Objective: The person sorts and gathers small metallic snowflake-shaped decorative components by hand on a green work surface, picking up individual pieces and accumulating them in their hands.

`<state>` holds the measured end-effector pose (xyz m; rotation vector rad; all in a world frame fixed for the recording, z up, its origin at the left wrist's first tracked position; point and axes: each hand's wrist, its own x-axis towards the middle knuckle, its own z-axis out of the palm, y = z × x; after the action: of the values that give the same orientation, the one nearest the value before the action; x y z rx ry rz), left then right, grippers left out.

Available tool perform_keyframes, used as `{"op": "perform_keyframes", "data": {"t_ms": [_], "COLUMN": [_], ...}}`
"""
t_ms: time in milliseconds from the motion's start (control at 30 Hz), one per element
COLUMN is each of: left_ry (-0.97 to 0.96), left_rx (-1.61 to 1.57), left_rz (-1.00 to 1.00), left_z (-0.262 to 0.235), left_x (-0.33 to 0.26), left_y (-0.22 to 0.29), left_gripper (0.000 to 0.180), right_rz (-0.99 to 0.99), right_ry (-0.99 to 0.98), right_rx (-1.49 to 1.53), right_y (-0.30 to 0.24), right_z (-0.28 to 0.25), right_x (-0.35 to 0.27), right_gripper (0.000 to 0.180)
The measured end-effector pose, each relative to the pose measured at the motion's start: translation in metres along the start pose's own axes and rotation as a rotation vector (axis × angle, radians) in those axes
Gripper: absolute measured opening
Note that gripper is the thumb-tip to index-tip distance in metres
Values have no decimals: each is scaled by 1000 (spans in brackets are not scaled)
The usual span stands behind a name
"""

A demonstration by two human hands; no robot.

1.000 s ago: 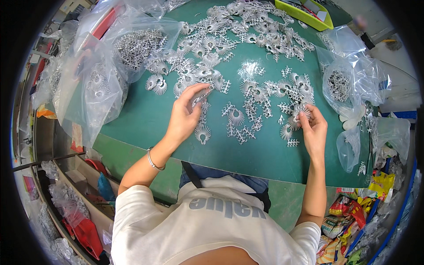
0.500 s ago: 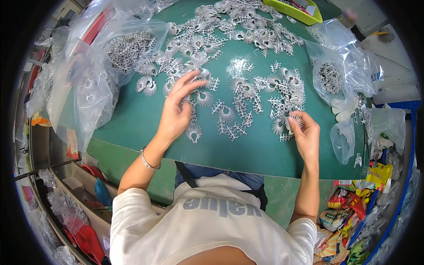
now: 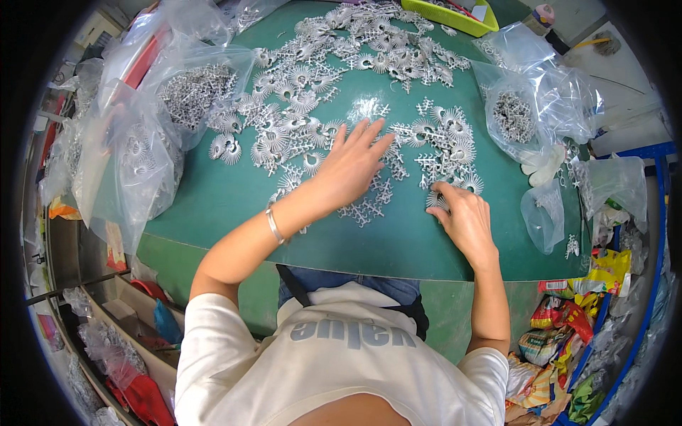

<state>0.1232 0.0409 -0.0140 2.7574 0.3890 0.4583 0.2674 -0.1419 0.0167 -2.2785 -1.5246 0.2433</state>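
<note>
Many small silver fan-shaped metal parts lie spread over a green table. My left hand lies flat with fingers spread on a loose cluster of these parts near the table's middle. A thin bracelet circles that wrist. My right hand rests lower right, its fingers curled around one silver part at the edge of another cluster.
Clear plastic bags of the same parts sit at the left and right. A yellow-green tray stands at the far edge. Colourful wrappers and bags crowd the lower right; shelves with clutter lie lower left.
My left hand has slid right and forward over the parts and flattened. My right hand stays on the right cluster, still pinching a part. The view has shifted slightly.
</note>
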Motion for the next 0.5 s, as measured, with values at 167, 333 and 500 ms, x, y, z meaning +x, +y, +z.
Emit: {"op": "perform_keyframes", "data": {"t_ms": [167, 333, 500], "left_ry": [-115, -119, -119], "left_rx": [-62, -262, -361], "left_rz": [61, 22, -19], "left_z": [-2, -19, -29], "left_x": [4, -11, -11], "left_y": [-9, 0, 3], "left_gripper": [35, 38, 41], "right_rz": [138, 578, 573], "right_ry": [150, 355, 355], "right_rx": [335, 1074, 1825], "right_y": [33, 66, 89], "right_z": [-11, -12, -7], "right_x": [-5, -21, -26], "right_gripper": [16, 11, 5]}}
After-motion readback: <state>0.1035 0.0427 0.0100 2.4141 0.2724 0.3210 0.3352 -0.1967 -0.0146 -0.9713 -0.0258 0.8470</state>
